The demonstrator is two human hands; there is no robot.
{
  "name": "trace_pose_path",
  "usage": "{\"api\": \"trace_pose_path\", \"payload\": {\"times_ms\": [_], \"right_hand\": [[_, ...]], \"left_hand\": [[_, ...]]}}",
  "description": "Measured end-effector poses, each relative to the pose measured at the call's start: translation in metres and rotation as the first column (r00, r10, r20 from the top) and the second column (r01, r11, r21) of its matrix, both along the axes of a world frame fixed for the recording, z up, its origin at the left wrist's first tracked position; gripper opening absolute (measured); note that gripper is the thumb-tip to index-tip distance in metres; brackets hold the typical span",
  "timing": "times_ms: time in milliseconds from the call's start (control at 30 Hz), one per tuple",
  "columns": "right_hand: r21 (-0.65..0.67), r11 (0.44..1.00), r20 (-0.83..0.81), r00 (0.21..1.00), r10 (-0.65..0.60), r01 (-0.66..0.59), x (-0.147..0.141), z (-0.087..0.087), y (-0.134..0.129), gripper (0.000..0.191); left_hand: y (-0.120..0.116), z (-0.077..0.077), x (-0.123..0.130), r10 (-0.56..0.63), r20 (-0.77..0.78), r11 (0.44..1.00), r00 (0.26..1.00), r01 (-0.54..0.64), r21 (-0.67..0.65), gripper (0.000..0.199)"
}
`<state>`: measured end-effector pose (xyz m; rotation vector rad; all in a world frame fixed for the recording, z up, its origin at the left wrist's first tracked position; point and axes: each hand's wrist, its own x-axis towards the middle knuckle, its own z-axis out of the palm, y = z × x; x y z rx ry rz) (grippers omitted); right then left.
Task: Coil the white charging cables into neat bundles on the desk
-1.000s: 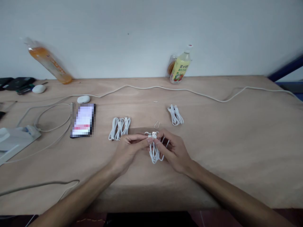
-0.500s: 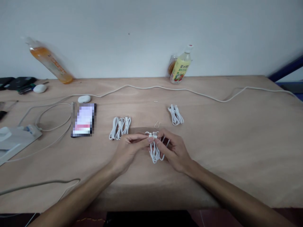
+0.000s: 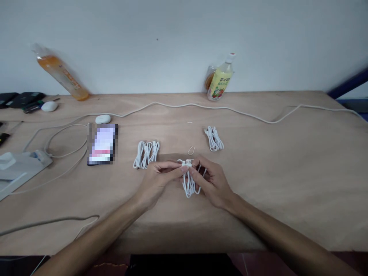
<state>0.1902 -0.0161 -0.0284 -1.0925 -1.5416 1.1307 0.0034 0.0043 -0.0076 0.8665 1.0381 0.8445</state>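
Pinching a coiled white cable [image 3: 189, 188] by its plug ends, the left hand [image 3: 153, 184] and right hand [image 3: 215, 182] meet over the front middle of the tabletop [image 3: 273, 165], the cable's loops toward the wearer. Just beyond the fingertips lies a thin pale loop [image 3: 191, 150]. Three cable coils [image 3: 146, 154] sit close by the left hand; a separate cable bundle [image 3: 214, 138] rests beyond the right. Farther left are a phone [image 3: 102, 145], a white case [image 3: 103, 119] and a white box [image 3: 24, 168]. A long cord [image 3: 227, 108] crosses behind everything, before a yellow-labelled bottle [image 3: 220, 80] and a leaning orange bottle [image 3: 63, 76] at the wall [image 3: 184, 38]. Tabletop stretches widely rightward; its front edge runs beneath both forearms.
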Motion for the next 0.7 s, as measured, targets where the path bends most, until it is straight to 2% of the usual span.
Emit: {"api": "trace_pose_path", "payload": {"times_ms": [700], "right_hand": [[0.008,1.000,0.022,1.000,0.013,-0.013,0.0008,0.0012,0.0007,0.024]], "left_hand": [[-0.0018,-0.0005,-0.0003,0.012,0.015,1.000,1.000,-0.012,0.014,0.017]]}}
